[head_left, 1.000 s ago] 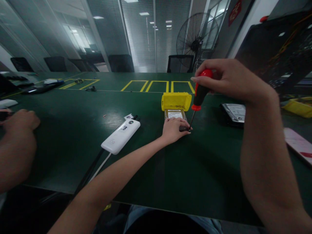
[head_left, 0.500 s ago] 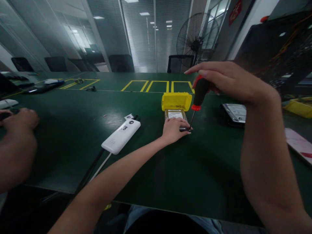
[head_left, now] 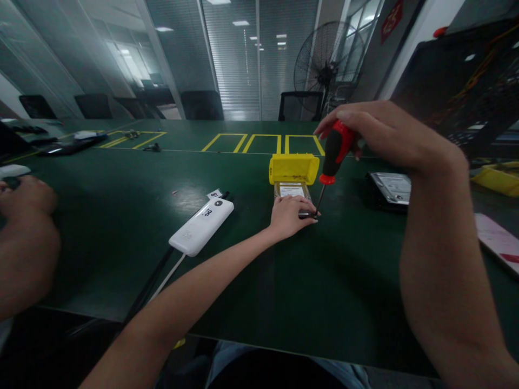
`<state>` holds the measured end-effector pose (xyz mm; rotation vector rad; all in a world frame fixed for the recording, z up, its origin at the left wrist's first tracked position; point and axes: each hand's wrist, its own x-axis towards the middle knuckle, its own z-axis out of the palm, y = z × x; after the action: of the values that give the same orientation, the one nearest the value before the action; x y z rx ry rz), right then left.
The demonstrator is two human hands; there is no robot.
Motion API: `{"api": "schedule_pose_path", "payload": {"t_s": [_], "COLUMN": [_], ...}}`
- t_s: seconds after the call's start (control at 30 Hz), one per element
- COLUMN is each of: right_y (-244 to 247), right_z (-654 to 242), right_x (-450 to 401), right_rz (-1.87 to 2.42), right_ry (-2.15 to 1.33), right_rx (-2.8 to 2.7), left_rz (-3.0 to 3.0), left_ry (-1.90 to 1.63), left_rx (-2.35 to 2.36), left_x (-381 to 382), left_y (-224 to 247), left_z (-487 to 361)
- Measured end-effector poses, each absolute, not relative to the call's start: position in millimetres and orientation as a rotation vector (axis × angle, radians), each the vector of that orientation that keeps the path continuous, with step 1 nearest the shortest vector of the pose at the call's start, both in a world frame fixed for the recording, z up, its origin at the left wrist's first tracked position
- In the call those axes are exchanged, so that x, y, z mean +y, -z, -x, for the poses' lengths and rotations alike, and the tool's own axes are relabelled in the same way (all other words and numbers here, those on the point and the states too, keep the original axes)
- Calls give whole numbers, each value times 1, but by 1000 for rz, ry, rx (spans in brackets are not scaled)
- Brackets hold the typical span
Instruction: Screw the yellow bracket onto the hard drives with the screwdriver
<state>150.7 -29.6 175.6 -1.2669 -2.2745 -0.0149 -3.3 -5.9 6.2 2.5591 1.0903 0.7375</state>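
A hard drive [head_left: 291, 190] with a white label lies on the green table, right in front of a yellow plastic bin [head_left: 294, 168]. My left hand [head_left: 291, 217] rests over its near part and holds it down, covering much of it. The fingers lie close together, their tips at the right side. In my right hand [head_left: 357, 121] is a black-and-red screwdriver [head_left: 334, 151], gripped from above by the top of its handle. Its shaft leans slightly, and the tip meets the drive's near right corner beside my left fingertips. The screw itself is hidden or too small to see.
Left of my left arm lies a white power bank [head_left: 201, 227] with cables running to the table's near edge. Another hard drive [head_left: 391, 189] sits to the right, near a pink-and-white sheet [head_left: 498, 240] and a yellow bin [head_left: 498, 178]. Another person's hand [head_left: 30, 200] is at far left.
My right hand has turned the screwdriver handle, and my fingers have curled further around it. My left hand and the drive stay put. The other person's hand has shifted slightly left.
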Motion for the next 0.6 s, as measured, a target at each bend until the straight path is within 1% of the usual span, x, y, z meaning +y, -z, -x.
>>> {"api": "schedule_pose_path", "payload": {"t_s": [0.1, 0.33, 0.6], "right_y": [-176, -173, -174], "right_z": [-151, -153, -151], "right_x": [-31, -29, -27], "right_rz": [1262, 1219, 1289], "right_ry": [20, 156, 106], "right_rx": [-2290, -2247, -2251], "left_rz": [-2561, -2558, -2557], "left_ry": [-754, -698, -738], "left_rx": [1071, 1110, 1087], "left_x": [-5, -5, -5], "left_y": [-6, -6, -5], "left_z": [4, 3, 4]}}
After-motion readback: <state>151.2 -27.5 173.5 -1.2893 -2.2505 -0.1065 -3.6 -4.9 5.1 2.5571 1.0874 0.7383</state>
